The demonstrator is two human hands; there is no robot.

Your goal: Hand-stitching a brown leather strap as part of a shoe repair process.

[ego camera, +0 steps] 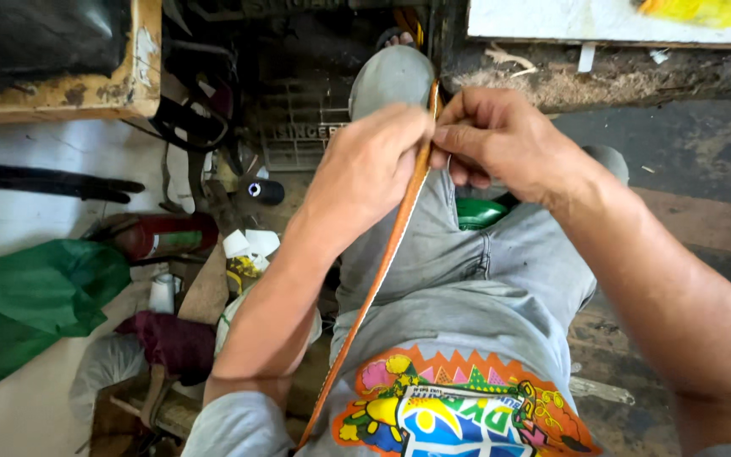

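Fingers (pixel 454 135) of the right hand (pixel 501 144) pinch the top edge of a tan leather strap (pixel 382 262), closed narrow on it, w/ thumb and forefinger meeting at the strip just below its upper tip. The left hand (pixel 370 165) wraps the same strap from the other side, fingers curled shut round it, knuckles toward the camera. Both grips sit close together, almost touching, apparently so the strap stays taut and edge-on while the right fingertips work one small spot. From the hands the strap runs down and to the left, across the grey shorts (pixel 458 288) and past the bright printed shirt (pixel 458 406), its lower end leaving the picture at the bottom; the raised knee (pixel 391 76) behind seems to act as a rest. Beyond: a green object (pixel 477 213) tucked between the legs, a black thread spool (pixel 262 190) on the floor, a red cylinder (pixel 167 234), a green bag (pixel 27 305), a maroon cloth (pixel 175 343), and the worn wooden bench (pixel 69 89) at upper left. Floor around the seat is littered w/ scraps
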